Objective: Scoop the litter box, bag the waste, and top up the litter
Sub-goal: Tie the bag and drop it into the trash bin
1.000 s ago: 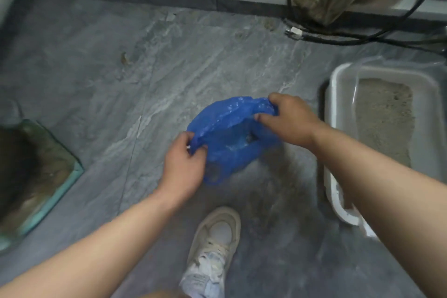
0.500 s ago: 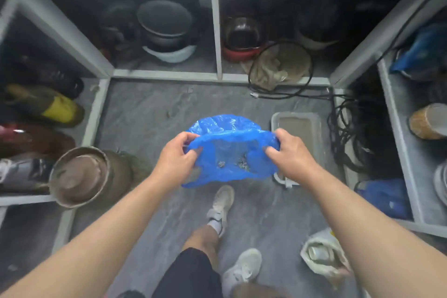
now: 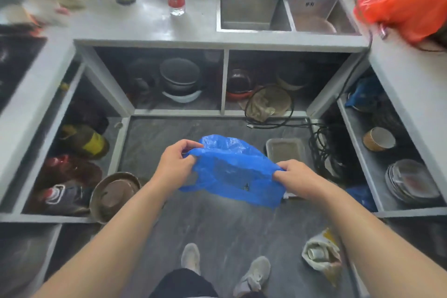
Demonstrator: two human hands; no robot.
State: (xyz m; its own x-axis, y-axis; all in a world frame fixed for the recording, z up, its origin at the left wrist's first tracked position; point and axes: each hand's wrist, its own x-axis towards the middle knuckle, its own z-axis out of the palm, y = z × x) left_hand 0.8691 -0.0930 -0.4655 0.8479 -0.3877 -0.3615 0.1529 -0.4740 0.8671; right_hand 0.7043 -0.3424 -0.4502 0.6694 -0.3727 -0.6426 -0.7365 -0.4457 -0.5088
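While standing short of the litter box, held a blue plastic bag stretched in the air just before that box, left hand and right hand each pinching an opposite edge.
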